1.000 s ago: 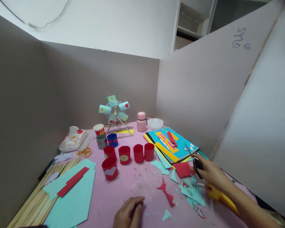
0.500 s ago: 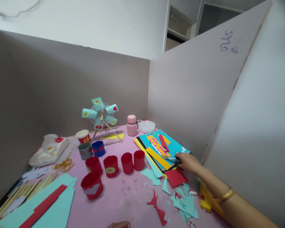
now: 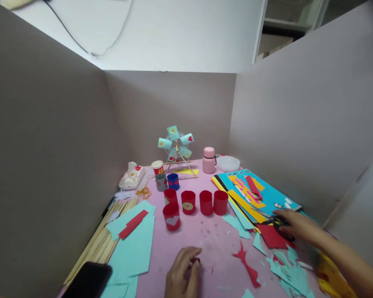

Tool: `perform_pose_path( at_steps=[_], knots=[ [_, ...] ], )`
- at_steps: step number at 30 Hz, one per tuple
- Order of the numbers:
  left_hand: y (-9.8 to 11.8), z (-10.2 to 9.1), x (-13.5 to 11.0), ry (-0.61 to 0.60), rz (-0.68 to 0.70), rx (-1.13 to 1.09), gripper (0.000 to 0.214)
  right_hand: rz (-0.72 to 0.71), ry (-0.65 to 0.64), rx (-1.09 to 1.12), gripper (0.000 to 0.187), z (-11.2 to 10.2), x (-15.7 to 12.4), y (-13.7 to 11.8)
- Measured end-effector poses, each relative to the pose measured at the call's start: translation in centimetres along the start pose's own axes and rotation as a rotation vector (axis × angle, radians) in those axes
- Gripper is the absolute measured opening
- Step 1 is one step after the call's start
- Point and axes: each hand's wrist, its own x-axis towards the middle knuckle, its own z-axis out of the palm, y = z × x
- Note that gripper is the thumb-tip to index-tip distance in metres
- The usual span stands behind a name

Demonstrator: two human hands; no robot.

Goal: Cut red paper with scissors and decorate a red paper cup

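My left hand (image 3: 182,273) is at the table's front middle, fingers curled towards the thumb. A speck of dark red shows between the fingertips, too small to make out. On the right, my right hand (image 3: 294,223) has its fingers on the black handles of a pair of scissors (image 3: 281,228). The blades point left across yellow paper strips. Under them lie a blue paper pad (image 3: 276,194) and a red paper piece (image 3: 272,236). Several red paper cups (image 3: 206,203) stand mid-table, one bearing a grey heart and another a yellow-green flower.
A stick-framed Ferris wheel (image 3: 176,147) stands at the back beside a pink bottle (image 3: 209,160). Light-blue sheets (image 3: 136,252), wooden sticks (image 3: 96,244) and a phone (image 3: 88,281) lie left. Paper scraps (image 3: 290,269) lie front right. Grey partitions (image 3: 170,99) enclose the table.
The view has swung left, bringing the phone into sight. My left hand has come further into view from the bottom edge. My right hand is still at the scissors.
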Motion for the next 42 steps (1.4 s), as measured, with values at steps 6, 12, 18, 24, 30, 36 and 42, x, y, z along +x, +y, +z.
perform_pose_path(
  at_steps=[6, 12, 18, 24, 30, 36, 42],
  knots=[
    [1.6, -5.1, 5.2, 0.007, 0.096, 0.572, 0.034, -0.050, 0.118, 0.012, 0.045, -0.6, -2.2, -4.5],
    [1.3, -5.5, 9.6, -0.092, 0.094, 0.659, 0.031, -0.366, 0.206, 0.283, 0.032, 1.6, -6.3, -13.0],
    [0.3, -6.7, 10.5, -0.107, -0.021, 0.519, 0.027, -0.492, 0.252, 0.296, 0.026, 3.7, -7.5, -14.7],
    [1.6, -9.6, 10.9, -0.120, -0.179, 0.348, 0.038, -0.463, 0.279, 0.376, 0.027, 5.1, -7.4, -14.5],
    [0.8, -8.3, 11.0, -0.060, -0.011, 0.547, 0.030, -0.483, 0.213, 0.465, 0.026, 5.5, -7.5, -15.1],
    [-0.3, -5.7, 9.8, -0.154, 0.133, 0.730, 0.030, -0.449, 0.210, 0.523, 0.025, 5.0, -7.7, -14.9],
    [-0.6, -5.3, 9.4, -0.183, 0.216, 0.802, 0.030, -0.446, 0.214, 0.552, 0.023, 5.1, -7.6, -14.9]
  ],
)
